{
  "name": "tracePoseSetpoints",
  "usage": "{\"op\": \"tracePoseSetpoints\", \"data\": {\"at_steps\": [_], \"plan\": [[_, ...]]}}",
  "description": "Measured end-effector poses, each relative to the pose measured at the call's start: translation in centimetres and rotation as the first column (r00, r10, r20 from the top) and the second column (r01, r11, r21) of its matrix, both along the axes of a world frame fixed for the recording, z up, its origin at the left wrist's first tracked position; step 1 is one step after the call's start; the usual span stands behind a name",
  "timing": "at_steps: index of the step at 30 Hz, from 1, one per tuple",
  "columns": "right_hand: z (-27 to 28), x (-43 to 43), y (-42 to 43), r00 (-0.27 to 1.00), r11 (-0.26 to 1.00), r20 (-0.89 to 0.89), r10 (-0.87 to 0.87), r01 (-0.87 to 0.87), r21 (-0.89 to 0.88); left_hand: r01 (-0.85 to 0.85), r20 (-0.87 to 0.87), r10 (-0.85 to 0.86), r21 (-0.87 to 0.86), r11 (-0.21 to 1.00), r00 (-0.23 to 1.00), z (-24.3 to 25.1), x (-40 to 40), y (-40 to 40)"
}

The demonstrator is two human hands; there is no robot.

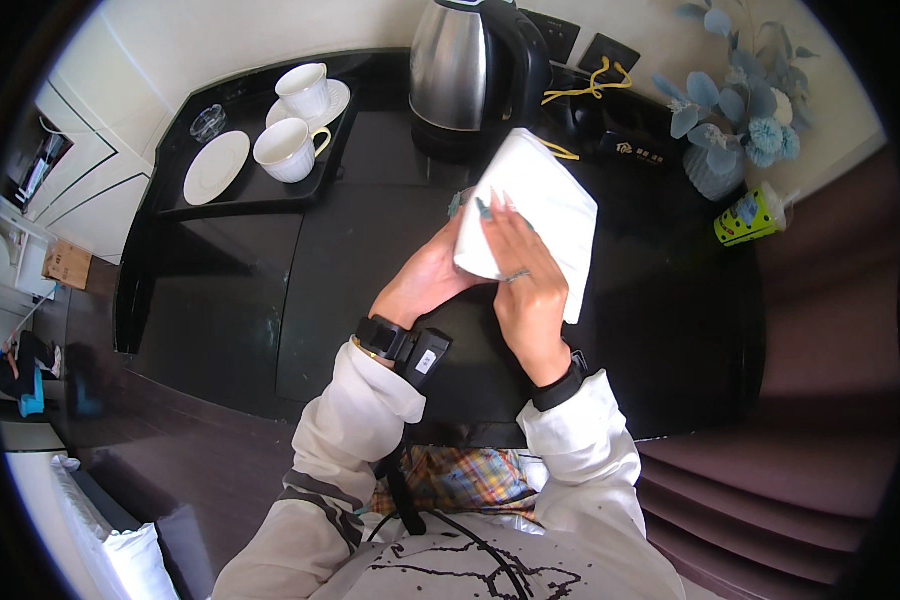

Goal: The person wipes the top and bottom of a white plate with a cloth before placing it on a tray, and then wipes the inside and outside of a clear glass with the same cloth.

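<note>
A folded white cloth (551, 195) is held up over the black table, in front of the kettle. My left hand (427, 274) supports it from the left and below, with most of its fingers hidden behind the cloth. Across the front lies my right hand (529, 281), its fingers stretched over the fabric and its thumb hidden. Whether anything is wrapped inside the cloth cannot be seen. Behind it stands a stainless steel electric kettle (448, 71) with a black handle.
A black tray (251, 204) at the back left carries two white cups (285, 154), saucers (216, 169) and a glass ashtray (208, 124). To the right stand a vase (709, 172) of blue flowers and a green drink cup (750, 217). A person (22, 364) sits far left.
</note>
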State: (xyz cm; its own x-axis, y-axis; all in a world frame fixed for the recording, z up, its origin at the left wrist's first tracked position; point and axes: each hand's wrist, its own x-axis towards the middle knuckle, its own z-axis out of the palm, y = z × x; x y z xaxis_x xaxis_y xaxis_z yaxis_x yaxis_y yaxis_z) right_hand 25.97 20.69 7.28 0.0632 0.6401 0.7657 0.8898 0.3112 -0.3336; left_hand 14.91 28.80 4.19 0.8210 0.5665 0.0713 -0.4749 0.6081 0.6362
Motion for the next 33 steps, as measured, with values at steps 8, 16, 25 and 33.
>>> {"op": "tracePoseSetpoints", "data": {"at_steps": [8, 16, 25, 33], "plan": [[-0.5, -1.3, -1.0, 0.975, 0.976, 0.13, 0.181, -0.161, -0.148, 0.032, 0.386, 0.01, -0.103, 0.994, 0.922, -1.4, 0.0, 1.9], [-0.5, -0.9, -0.7, 0.989, 0.989, 0.103, 0.105, -0.093, -0.117, 0.0, 0.505, 0.158, -0.299, 0.954, 0.849, 0.3, -0.7, 2.0], [0.5, 0.6, -0.4, 0.993, 0.994, -0.035, -0.112, 0.112, -0.006, 0.099, -0.014, -0.098, 0.186, 0.978, 0.995, 1.3, 0.3, 0.3], [0.5, -0.1, -0.5, 0.999, 0.998, 0.012, -0.036, 0.036, 0.042, -0.069, -0.319, 0.125, 0.18, 0.981, 0.939, 0.3, 0.1, 0.0]]}}
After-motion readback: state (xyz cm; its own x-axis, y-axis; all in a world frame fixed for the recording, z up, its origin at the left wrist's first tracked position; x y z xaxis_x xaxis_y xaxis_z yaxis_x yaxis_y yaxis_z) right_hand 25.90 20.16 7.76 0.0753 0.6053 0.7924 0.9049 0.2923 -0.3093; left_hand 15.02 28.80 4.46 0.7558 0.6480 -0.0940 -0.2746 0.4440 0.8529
